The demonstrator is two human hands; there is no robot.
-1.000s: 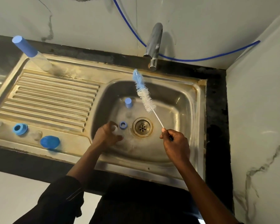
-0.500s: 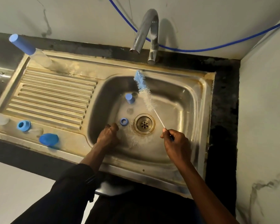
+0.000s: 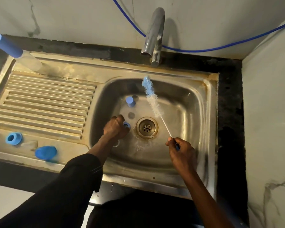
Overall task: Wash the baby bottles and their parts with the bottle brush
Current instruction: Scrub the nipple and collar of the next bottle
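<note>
Where the left hand (image 3: 115, 127) reaches down into the sink (image 3: 202, 89), its fingers are curled over a blue ring (image 3: 127, 125) just left of the drain (image 3: 146, 127). The ring is half hidden under them, so I cannot tell whether the grip has closed on it or only touches it. The right hand (image 3: 181, 150) has a firm grip on the brush (image 3: 152, 99), fingers and thumb pinched round the thin stem. Most of the blue handle is buried in the fist. The bristle head slants up and away over the basin, blue at the tip and white below, touching nothing. A blue cap (image 3: 130, 101) stands upright on the basin floor beyond the ring.

On the drainboard (image 3: 44, 99) a bottle (image 3: 15, 53) leans at the far left corner. Its clear body is blurred and its blue top is cut by the frame edge. Near the front lie a second ring (image 3: 13, 138) and a dome cap (image 3: 46, 152), with something clear between them, too faint to name. The tap (image 3: 155, 32) stands behind the basin.
</note>
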